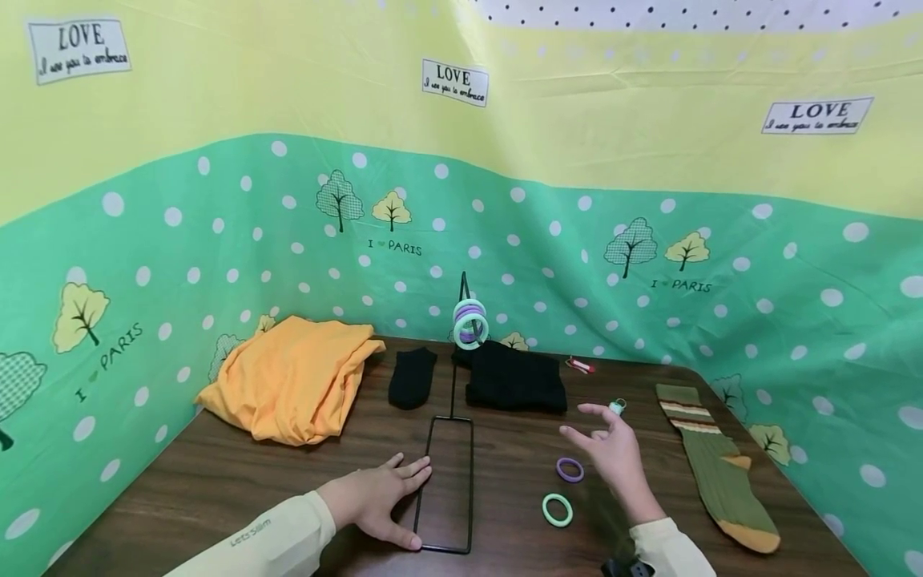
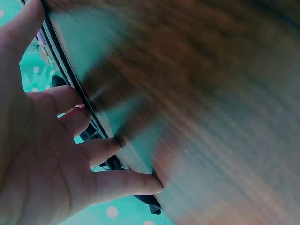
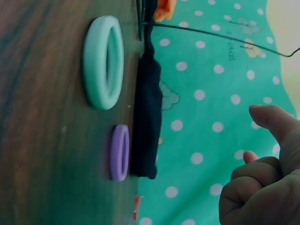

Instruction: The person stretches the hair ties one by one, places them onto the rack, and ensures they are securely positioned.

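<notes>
A black wire stand (image 1: pixel 471 481) has a rectangular base lying on the table and a rod rising behind it. Several mint and purple rings (image 1: pixel 470 327) hang near its top. My left hand (image 1: pixel 378 493) rests with spread fingers on the base's left side; in the left wrist view its fingertips (image 2: pixel 152 184) touch the wood. Above the table, my right hand (image 1: pixel 611 449) holds nothing, its thumb and index finger apart and the others curled. Below and left of it lie a purple ring (image 1: pixel 560 462) and a mint ring (image 1: pixel 546 513), both also in the right wrist view.
An orange cloth (image 1: pixel 296 381) is heaped at back left. Behind the stand lie a small black sock (image 1: pixel 413 378) and folded black fabric (image 1: pixel 515 377). A red-and-white clip (image 1: pixel 581 365) is at the back; an olive sock (image 1: pixel 710 473) lies right. Patterned curtains surround the table.
</notes>
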Demonstrator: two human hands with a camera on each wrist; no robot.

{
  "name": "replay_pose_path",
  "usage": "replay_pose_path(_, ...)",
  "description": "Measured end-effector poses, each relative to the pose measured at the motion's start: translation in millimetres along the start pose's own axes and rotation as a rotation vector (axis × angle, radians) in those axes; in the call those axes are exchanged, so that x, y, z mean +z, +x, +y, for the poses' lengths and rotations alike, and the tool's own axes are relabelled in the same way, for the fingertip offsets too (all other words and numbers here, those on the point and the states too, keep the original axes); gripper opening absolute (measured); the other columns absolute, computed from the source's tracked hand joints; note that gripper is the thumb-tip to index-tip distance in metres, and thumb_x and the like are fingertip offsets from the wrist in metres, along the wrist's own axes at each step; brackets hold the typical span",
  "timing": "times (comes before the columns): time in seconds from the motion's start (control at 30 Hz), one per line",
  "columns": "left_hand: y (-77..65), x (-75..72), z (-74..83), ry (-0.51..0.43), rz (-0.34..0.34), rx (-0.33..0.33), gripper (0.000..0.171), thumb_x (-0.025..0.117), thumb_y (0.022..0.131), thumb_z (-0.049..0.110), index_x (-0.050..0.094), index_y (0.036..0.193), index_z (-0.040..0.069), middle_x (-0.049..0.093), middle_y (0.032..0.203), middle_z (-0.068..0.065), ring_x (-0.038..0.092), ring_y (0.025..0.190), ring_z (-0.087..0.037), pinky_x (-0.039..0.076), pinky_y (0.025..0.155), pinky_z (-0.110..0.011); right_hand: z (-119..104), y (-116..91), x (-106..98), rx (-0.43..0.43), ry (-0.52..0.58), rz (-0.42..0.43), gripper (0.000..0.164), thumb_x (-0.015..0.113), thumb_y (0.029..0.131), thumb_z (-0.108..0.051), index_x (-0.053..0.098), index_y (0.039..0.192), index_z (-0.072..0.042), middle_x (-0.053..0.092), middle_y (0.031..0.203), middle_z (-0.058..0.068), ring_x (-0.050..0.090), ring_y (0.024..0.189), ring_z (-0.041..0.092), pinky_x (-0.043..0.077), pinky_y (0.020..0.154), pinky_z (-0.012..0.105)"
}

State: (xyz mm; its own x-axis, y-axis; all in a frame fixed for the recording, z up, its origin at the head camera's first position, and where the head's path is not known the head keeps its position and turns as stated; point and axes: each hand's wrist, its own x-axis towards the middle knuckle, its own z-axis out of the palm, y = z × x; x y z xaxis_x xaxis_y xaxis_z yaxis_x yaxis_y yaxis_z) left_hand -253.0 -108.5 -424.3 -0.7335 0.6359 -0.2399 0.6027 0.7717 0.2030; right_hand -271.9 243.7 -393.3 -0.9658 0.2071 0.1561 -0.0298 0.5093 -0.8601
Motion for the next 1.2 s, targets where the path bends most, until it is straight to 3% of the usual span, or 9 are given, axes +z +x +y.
replay_pose_path(0.23,-1.3,-2.2,1.7,-0.006,-0.002,0.011,0.093,0.057,0.074,0.070,0.029,0.147,0.020,0.019,0.155,0.005,0.023,0.138,-0.040,0.040,0.096,-0.056,14,5,-2,0.074,-0.028,-0.112,0.055,0.075,0.077,-0.021,0.051,0.125,-0.007,0.027,0.051,-0.007,0.027,0.044,0.007,0.027,0.042,0.023)
replay_pose_path(0.37,-1.1,-2.3,0.8,-0.006,-0.001,0.007,0.093,0.057,0.074,0.070,0.028,0.147,0.020,0.018,0.155,0.006,0.023,0.138,-0.040,0.040,0.094,-0.057,20,7,-2,0.079,-0.056,-0.165,0.058,0.075,0.076,-0.019,0.051,0.126,-0.002,0.037,0.054,-0.005,0.036,0.050,0.009,0.033,0.047,0.026)
replay_pose_path(0.47,-0.6,-2.0,-0.1,-0.001,0.001,0.007,0.093,0.057,0.074,0.071,0.028,0.147,0.020,0.018,0.155,0.006,0.023,0.138,-0.040,0.041,0.093,-0.057,25,8,-2,0.089,-0.082,-0.204,0.059,0.077,0.074,-0.019,0.052,0.124,-0.001,0.039,0.052,-0.006,0.034,0.046,0.008,0.030,0.043,0.024)
replay_pose_path(0.6,0.2,-1.7,-0.5,0.003,-0.004,0.011,0.093,0.056,0.074,0.071,0.028,0.147,0.020,0.018,0.155,0.006,0.023,0.138,-0.040,0.042,0.094,-0.055,31,9,-2,0.112,-0.109,-0.271,0.059,0.078,0.072,-0.016,0.053,0.123,0.001,0.032,0.046,-0.007,0.020,0.038,0.005,0.023,0.038,0.020)
replay_pose_path(0.67,0.1,-1.9,-0.3,-0.003,-0.007,0.010,0.093,0.056,0.074,0.070,0.027,0.147,0.020,0.017,0.155,0.006,0.023,0.138,-0.040,0.041,0.095,-0.054,33,10,-2,0.117,-0.128,-0.290,0.057,0.079,0.071,-0.013,0.055,0.120,0.002,0.038,0.049,-0.004,0.021,0.039,0.006,0.023,0.038,0.020)
replay_pose_path(0.8,-1.1,-2.6,1.4,-0.008,-0.010,0.005,0.093,0.057,0.074,0.070,0.028,0.147,0.021,0.018,0.155,0.006,0.023,0.138,-0.039,0.041,0.094,-0.056,36,10,-2,0.097,-0.175,-0.316,0.052,0.080,0.066,-0.006,0.057,0.111,0.006,0.060,0.079,0.010,0.042,0.055,0.012,0.037,0.049,0.025)
replay_pose_path(0.9,-1.6,-2.7,2.4,-0.011,-0.011,-0.009,0.092,0.058,0.073,0.070,0.027,0.147,0.023,0.018,0.155,0.009,0.023,0.138,-0.038,0.041,0.090,-0.061,38,11,-2,0.072,-0.202,-0.332,0.047,0.080,0.064,-0.001,0.057,0.104,0.009,0.060,0.099,0.019,0.051,0.075,0.017,0.043,0.063,0.027)
replay_pose_path(1.2,-1.3,-2.8,0.8,-0.014,-0.010,0.003,0.093,0.057,0.074,0.070,0.028,0.147,0.021,0.018,0.155,0.006,0.023,0.138,-0.039,0.041,0.094,-0.056,40,13,3,0.038,-0.219,-0.306,0.036,0.077,0.059,0.004,0.057,0.089,0.008,0.055,0.079,0.011,0.046,0.066,0.017,0.039,0.057,0.028)
